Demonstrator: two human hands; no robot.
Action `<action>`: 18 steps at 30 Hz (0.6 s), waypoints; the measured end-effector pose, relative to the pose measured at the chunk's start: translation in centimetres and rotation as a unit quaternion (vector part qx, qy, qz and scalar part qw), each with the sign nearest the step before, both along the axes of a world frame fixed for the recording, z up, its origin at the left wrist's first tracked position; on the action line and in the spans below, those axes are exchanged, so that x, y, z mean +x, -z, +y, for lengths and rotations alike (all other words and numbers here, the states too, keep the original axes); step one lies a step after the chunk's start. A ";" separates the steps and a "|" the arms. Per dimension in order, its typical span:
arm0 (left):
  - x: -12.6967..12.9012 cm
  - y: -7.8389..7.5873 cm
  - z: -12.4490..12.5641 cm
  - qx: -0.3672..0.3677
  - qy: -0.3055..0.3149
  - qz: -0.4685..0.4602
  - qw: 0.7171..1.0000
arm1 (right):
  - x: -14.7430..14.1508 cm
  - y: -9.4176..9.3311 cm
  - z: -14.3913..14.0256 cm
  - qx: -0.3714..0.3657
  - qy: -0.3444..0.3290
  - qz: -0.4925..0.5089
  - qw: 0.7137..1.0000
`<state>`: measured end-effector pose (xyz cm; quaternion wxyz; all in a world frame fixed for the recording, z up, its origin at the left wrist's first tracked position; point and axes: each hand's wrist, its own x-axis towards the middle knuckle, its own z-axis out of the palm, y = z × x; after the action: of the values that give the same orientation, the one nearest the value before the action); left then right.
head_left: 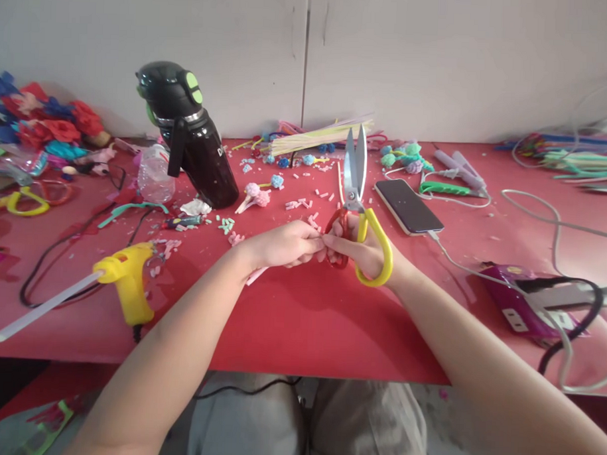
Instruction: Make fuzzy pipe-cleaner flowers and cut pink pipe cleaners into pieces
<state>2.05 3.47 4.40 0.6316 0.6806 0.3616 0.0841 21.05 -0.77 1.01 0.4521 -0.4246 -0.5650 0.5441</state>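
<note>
My right hand (pixel 360 246) is closed around the scissors (pixel 356 166), which have one yellow and one red handle. Their blades point away from me and stand slightly apart. My left hand (pixel 295 244) is pinched shut, its fingertips meeting those of the right hand above the red table. From under the left palm sticks out the end of a pale pink pipe cleaner (pixel 256 275); the rest of it is hidden by the fingers. Short pink cut pieces (pixel 298 204) lie just beyond the hands, near pink fuzzy balls (pixel 257 195) on stems.
A yellow glue gun (pixel 130 278) and a black bottle (pixel 199 144) stand to the left. On the right are a phone (pixel 408 206) on a white cable and a purple power strip (pixel 524 305). Pipe cleaners (pixel 316 140) lie along the back wall.
</note>
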 end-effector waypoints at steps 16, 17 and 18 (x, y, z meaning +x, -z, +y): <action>-1.6 -0.9 1.1 0.060 -0.154 -0.049 0.985 | 2.3 -0.9 -0.5 0.037 0.084 -0.169 0.981; -1.7 -0.9 1.3 0.080 -0.194 -0.062 0.976 | 2.6 -1.1 -0.6 0.032 0.090 -0.197 0.976; -1.9 -0.9 1.6 0.094 -0.225 -0.075 0.967 | 2.8 -1.2 -0.8 0.030 0.090 -0.226 0.970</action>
<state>0.17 5.03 5.26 0.5547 0.6299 0.4477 0.3084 23.86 -1.54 2.21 0.3723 -0.5715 -0.6285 0.3739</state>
